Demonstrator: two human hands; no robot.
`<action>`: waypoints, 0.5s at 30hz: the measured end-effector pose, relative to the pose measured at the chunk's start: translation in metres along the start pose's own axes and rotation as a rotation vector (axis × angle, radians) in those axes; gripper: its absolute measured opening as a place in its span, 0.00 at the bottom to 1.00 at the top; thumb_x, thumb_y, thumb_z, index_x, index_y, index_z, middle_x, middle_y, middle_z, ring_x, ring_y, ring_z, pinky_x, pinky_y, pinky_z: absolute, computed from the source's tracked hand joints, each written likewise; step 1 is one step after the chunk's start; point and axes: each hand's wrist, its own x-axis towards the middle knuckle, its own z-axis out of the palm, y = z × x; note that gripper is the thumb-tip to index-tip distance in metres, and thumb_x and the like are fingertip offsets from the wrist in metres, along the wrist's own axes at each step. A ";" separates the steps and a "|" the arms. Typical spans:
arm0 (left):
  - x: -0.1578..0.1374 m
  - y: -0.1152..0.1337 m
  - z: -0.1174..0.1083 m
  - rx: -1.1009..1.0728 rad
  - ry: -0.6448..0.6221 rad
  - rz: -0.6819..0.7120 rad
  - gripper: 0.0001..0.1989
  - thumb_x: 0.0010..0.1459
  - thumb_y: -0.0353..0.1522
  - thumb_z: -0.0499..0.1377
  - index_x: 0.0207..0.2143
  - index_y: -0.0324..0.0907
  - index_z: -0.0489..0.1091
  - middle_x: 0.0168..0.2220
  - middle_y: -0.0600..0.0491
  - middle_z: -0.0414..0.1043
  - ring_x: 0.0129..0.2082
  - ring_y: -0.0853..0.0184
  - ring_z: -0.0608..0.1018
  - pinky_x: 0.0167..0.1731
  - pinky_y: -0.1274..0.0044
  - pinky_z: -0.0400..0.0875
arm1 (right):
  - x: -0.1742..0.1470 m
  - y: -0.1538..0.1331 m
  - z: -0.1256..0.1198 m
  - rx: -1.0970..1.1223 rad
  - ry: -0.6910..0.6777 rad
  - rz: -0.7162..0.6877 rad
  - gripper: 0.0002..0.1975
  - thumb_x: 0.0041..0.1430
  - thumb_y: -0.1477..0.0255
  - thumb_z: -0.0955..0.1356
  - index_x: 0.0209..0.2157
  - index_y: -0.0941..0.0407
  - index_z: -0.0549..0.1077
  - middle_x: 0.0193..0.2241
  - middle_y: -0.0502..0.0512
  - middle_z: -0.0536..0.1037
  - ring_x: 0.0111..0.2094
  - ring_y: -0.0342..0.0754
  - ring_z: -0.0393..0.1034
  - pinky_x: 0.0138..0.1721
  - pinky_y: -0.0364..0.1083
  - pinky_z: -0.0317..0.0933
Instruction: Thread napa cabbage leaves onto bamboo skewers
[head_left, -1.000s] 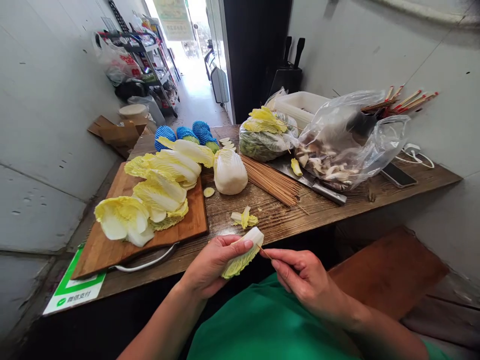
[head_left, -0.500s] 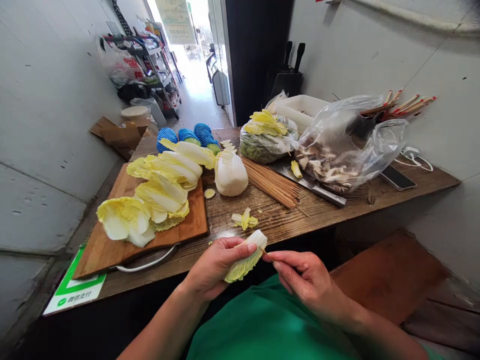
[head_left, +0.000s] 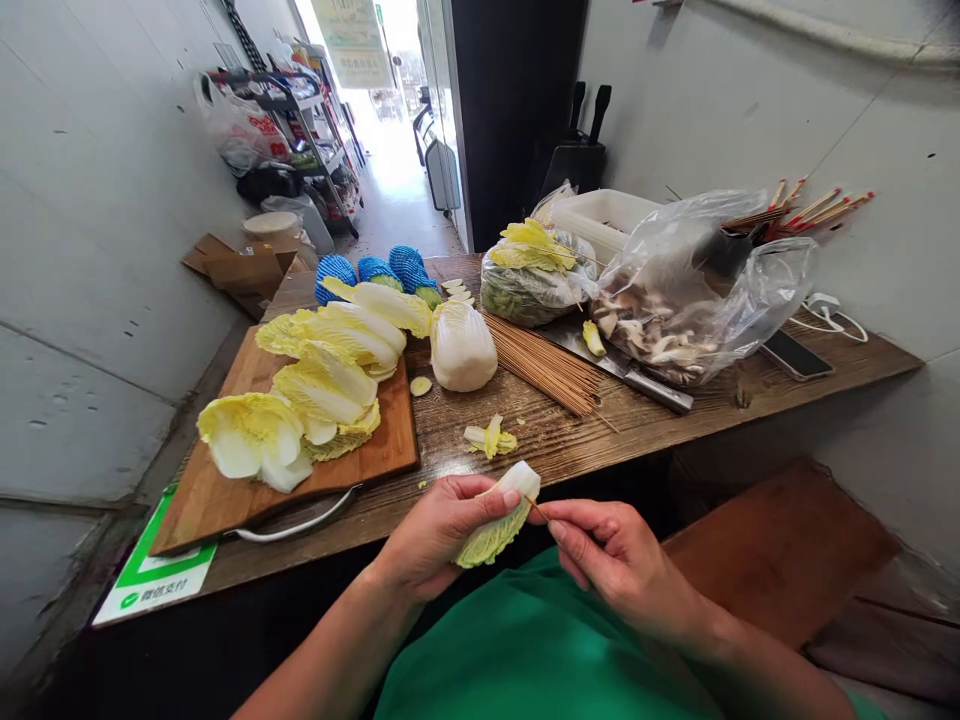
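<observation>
A folded napa cabbage leaf [head_left: 495,532] is pinched in my left hand [head_left: 439,535], in front of the table's near edge. My right hand [head_left: 611,560] grips a thin bamboo skewer [head_left: 538,510] between thumb and forefinger. The skewer's other end meets the leaf's right side; how deep it goes I cannot tell. Beyond my hands, small cabbage scraps [head_left: 491,437] lie on the wooden table [head_left: 450,462]. A bundle of skewers [head_left: 540,365] rests behind them, beside a napa cabbage head [head_left: 463,347]. Loose cabbage leaves [head_left: 326,390] cover much of the cutting board [head_left: 390,440] at left.
A cleaver [head_left: 652,388] lies right of the skewers, close to a plastic bag of mushrooms [head_left: 660,330]. A phone [head_left: 796,354] sits at the far right. Behind are a bagged bundle of greens [head_left: 517,290], a white bin [head_left: 600,215] and blue-netted vegetables [head_left: 409,268].
The leaf and both hands have shifted very slightly to the right in view. My grip on leaf and skewer looks the same.
</observation>
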 end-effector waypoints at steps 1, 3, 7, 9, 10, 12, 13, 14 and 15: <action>0.000 0.000 0.000 -0.001 -0.002 0.001 0.12 0.43 0.37 0.67 0.24 0.34 0.76 0.19 0.52 0.68 0.18 0.76 0.66 0.19 0.82 0.54 | 0.000 -0.001 0.000 -0.003 0.000 0.003 0.22 0.61 0.62 0.61 0.44 0.66 0.73 0.14 0.44 0.58 0.16 0.36 0.48 0.17 0.39 0.44; 0.000 0.000 0.001 0.001 -0.003 0.003 0.13 0.43 0.37 0.67 0.24 0.34 0.76 0.19 0.51 0.69 0.18 0.75 0.66 0.19 0.82 0.54 | 0.001 -0.001 0.000 -0.008 0.007 0.008 0.23 0.61 0.61 0.61 0.44 0.66 0.73 0.14 0.44 0.58 0.16 0.37 0.48 0.17 0.40 0.44; 0.001 0.000 0.001 0.012 -0.007 -0.003 0.14 0.43 0.38 0.67 0.24 0.34 0.77 0.19 0.51 0.69 0.18 0.75 0.66 0.19 0.82 0.54 | 0.002 -0.002 0.000 0.001 0.005 0.037 0.24 0.60 0.60 0.61 0.43 0.67 0.73 0.13 0.44 0.59 0.16 0.37 0.49 0.17 0.40 0.44; 0.002 -0.001 0.001 0.009 -0.012 0.001 0.14 0.43 0.38 0.67 0.25 0.33 0.77 0.20 0.51 0.69 0.19 0.75 0.66 0.20 0.82 0.55 | 0.003 -0.002 0.001 0.008 0.008 0.041 0.23 0.60 0.60 0.61 0.42 0.67 0.73 0.13 0.44 0.59 0.16 0.37 0.49 0.17 0.40 0.44; 0.002 -0.001 0.001 0.000 -0.015 0.011 0.14 0.44 0.38 0.66 0.25 0.33 0.77 0.21 0.51 0.69 0.20 0.75 0.66 0.20 0.82 0.56 | 0.004 -0.002 0.001 0.011 0.009 0.036 0.23 0.60 0.60 0.61 0.42 0.67 0.73 0.13 0.44 0.59 0.16 0.37 0.49 0.17 0.40 0.44; 0.002 -0.001 0.001 -0.031 -0.020 0.038 0.13 0.46 0.37 0.66 0.28 0.34 0.77 0.23 0.51 0.70 0.21 0.76 0.66 0.21 0.83 0.56 | 0.006 -0.003 0.001 0.016 0.005 0.022 0.23 0.61 0.61 0.61 0.44 0.67 0.72 0.14 0.44 0.59 0.16 0.36 0.49 0.17 0.40 0.44; 0.002 -0.001 0.001 -0.049 -0.023 0.049 0.13 0.46 0.37 0.66 0.29 0.34 0.77 0.24 0.51 0.70 0.21 0.76 0.66 0.22 0.83 0.56 | 0.007 -0.004 0.001 0.015 -0.003 0.014 0.23 0.61 0.61 0.61 0.44 0.66 0.72 0.14 0.44 0.59 0.16 0.36 0.49 0.17 0.40 0.45; 0.002 -0.001 0.000 -0.063 -0.023 0.054 0.13 0.47 0.36 0.66 0.30 0.34 0.77 0.24 0.51 0.70 0.22 0.76 0.66 0.22 0.83 0.56 | 0.008 -0.005 0.001 0.011 -0.015 0.008 0.22 0.61 0.61 0.61 0.44 0.66 0.72 0.14 0.44 0.59 0.16 0.36 0.49 0.17 0.39 0.45; 0.002 -0.001 0.000 -0.073 -0.023 0.053 0.13 0.47 0.36 0.66 0.30 0.34 0.77 0.25 0.51 0.70 0.22 0.76 0.66 0.22 0.83 0.56 | 0.008 -0.006 0.001 0.006 -0.027 0.004 0.22 0.61 0.61 0.61 0.45 0.65 0.72 0.14 0.44 0.59 0.16 0.36 0.49 0.17 0.39 0.45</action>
